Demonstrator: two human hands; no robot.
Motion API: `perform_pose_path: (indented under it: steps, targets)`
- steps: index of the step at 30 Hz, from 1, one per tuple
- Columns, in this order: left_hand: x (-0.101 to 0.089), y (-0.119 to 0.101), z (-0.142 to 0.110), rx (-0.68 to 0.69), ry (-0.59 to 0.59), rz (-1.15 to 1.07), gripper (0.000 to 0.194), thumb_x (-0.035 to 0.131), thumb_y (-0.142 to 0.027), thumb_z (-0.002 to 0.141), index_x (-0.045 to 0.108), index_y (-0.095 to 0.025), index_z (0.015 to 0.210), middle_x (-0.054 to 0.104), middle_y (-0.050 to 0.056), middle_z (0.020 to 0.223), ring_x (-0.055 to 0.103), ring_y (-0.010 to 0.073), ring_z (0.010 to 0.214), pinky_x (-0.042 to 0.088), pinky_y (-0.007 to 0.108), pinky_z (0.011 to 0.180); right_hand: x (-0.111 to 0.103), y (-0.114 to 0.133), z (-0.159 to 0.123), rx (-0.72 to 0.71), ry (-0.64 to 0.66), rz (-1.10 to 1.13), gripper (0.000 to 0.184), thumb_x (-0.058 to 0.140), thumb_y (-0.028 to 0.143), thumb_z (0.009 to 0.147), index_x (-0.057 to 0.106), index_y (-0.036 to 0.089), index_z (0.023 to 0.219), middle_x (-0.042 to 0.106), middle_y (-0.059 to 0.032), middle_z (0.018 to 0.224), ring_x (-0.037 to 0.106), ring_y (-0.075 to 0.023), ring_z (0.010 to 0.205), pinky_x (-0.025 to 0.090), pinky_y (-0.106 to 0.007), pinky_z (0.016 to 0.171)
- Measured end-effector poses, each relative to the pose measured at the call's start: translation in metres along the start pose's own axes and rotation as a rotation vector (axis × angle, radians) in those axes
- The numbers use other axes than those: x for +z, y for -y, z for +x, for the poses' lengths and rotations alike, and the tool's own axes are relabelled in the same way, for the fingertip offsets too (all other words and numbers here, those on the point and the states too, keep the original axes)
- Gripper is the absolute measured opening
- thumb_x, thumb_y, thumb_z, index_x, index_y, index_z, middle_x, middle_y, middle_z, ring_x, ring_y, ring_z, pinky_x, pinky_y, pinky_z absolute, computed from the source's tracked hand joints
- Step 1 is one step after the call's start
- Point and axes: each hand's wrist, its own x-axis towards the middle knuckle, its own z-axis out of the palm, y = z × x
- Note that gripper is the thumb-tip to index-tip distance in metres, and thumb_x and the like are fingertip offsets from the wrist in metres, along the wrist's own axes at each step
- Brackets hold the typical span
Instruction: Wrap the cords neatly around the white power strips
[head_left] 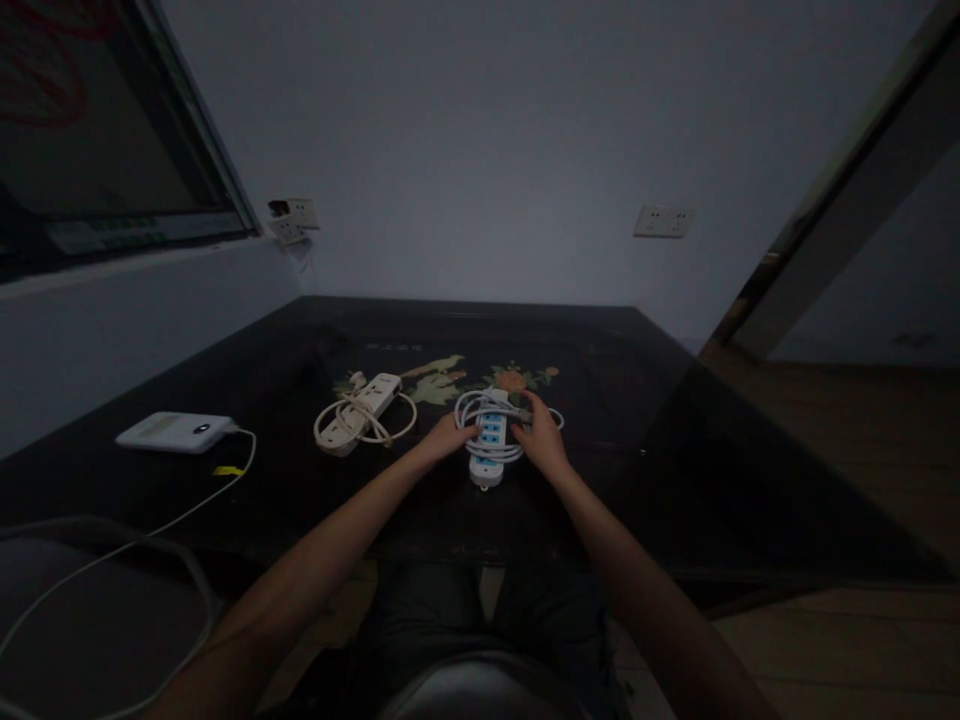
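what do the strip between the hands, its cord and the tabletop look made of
Strip: probably hard plastic, white and smooth, with straight edges around blue sockets.
Cord: likely flexible plastic or rubber sheathing, pale, since it bends in rounded loops.
Tabletop: black and glossy, with a faint sheen; glass or lacquered wood, too dim to tell.

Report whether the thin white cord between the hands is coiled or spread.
Coiled: the thin white cord lies in loops across the white, blue-socketed power strip.
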Motion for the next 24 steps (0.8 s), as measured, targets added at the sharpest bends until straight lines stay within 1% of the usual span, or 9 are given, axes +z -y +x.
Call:
perform_pose_path:
  steps: [5, 10, 12, 14, 16, 18, 21, 22, 24]
  targets:
    - [0.012, -0.013, -0.010, -0.029, 0.056, -0.294, 0.049, 0.063, -0.010, 0.063, 0.065, -0.017, 0.112, 0.070, 0.006, 0.110, 0.062, 0.0240, 0.106, 0.044, 0.036, 0.096, 0.008, -0.005, 0.003, 0.008, -0.021, 0.133, 0.067, 0.054, 0.008, 0.062, 0.045, 0.017, 0.128, 0.058, -0.0117, 0.119, 0.055, -0.0243, 0.111, 0.045, -0.042, 0.094]
    - [0.017, -0.023, -0.015, -0.131, 0.025, -0.515, 0.046, 0.066, -0.009, 0.064, 0.066, -0.018, 0.109, 0.070, 0.005, 0.108, 0.065, 0.0176, 0.090, 0.050, 0.027, 0.080, 0.015, -0.004, 0.002, -0.048, -0.064, 0.214, 0.068, 0.052, 0.007, 0.062, 0.045, 0.018, 0.128, 0.055, -0.0118, 0.123, 0.052, -0.0243, 0.115, 0.041, -0.042, 0.099]
    - [0.015, -0.026, -0.015, -0.165, 0.009, -0.604, 0.034, 0.068, -0.017, 0.071, 0.067, -0.018, 0.105, 0.070, 0.005, 0.106, 0.065, 0.0162, 0.090, 0.050, 0.025, 0.080, 0.017, -0.004, 0.002, -0.059, -0.065, 0.237, 0.068, 0.052, 0.007, 0.063, 0.045, 0.019, 0.129, 0.054, -0.0116, 0.124, 0.051, -0.0243, 0.116, 0.040, -0.043, 0.100]
    - [0.011, -0.027, -0.013, -0.210, 0.002, -0.719, 0.027, 0.061, -0.035, 0.083, 0.068, -0.017, 0.101, 0.070, 0.007, 0.104, 0.064, 0.0174, 0.093, 0.050, 0.027, 0.081, 0.018, -0.003, 0.002, -0.061, -0.071, 0.246, 0.067, 0.051, 0.007, 0.064, 0.044, 0.019, 0.129, 0.054, -0.0116, 0.125, 0.051, -0.0241, 0.116, 0.039, -0.043, 0.102]
    - [0.009, -0.026, -0.010, -0.263, -0.011, -0.809, 0.044, 0.046, -0.053, 0.089, 0.068, -0.015, 0.095, 0.070, 0.010, 0.100, 0.064, 0.0197, 0.095, 0.051, 0.030, 0.081, 0.018, -0.002, 0.003, -0.066, -0.096, 0.256, 0.067, 0.050, 0.008, 0.064, 0.043, 0.018, 0.130, 0.053, -0.0123, 0.126, 0.050, -0.0236, 0.117, 0.038, -0.043, 0.103]
    - [0.009, -0.022, -0.007, -0.302, -0.024, -0.819, 0.053, 0.040, -0.058, 0.090, 0.068, -0.014, 0.089, 0.070, 0.012, 0.096, 0.065, 0.0210, 0.095, 0.052, 0.031, 0.080, 0.017, 0.000, 0.003, -0.077, -0.122, 0.275, 0.066, 0.050, 0.008, 0.065, 0.041, 0.017, 0.131, 0.052, -0.0132, 0.126, 0.051, -0.0233, 0.117, 0.038, -0.042, 0.103]
    - [0.017, -0.014, -0.008, -0.266, 0.022, -0.721, 0.030, 0.061, -0.041, 0.083, 0.068, -0.014, 0.095, 0.070, 0.009, 0.099, 0.065, 0.0195, 0.092, 0.052, 0.029, 0.080, 0.014, 0.008, 0.001, -0.102, -0.124, 0.281, 0.064, 0.049, 0.010, 0.068, 0.041, 0.017, 0.131, 0.053, -0.0134, 0.127, 0.050, -0.0236, 0.118, 0.039, -0.043, 0.103]
    - [0.020, -0.012, -0.009, -0.231, 0.059, -0.685, 0.029, 0.067, -0.033, 0.079, 0.067, -0.015, 0.100, 0.070, 0.008, 0.102, 0.066, 0.0189, 0.091, 0.052, 0.028, 0.080, 0.012, 0.012, 0.001, -0.112, -0.118, 0.281, 0.063, 0.049, 0.010, 0.068, 0.041, 0.018, 0.131, 0.052, -0.0131, 0.128, 0.050, -0.0236, 0.119, 0.038, -0.043, 0.103]
    - [0.025, -0.011, -0.013, -0.153, 0.111, -0.629, 0.041, 0.075, -0.024, 0.071, 0.064, -0.016, 0.110, 0.069, 0.007, 0.108, 0.066, 0.0186, 0.090, 0.052, 0.028, 0.081, 0.010, 0.019, -0.001, -0.139, -0.108, 0.287, 0.063, 0.048, 0.011, 0.070, 0.039, 0.018, 0.133, 0.052, -0.0124, 0.129, 0.049, -0.0231, 0.120, 0.038, -0.042, 0.104]
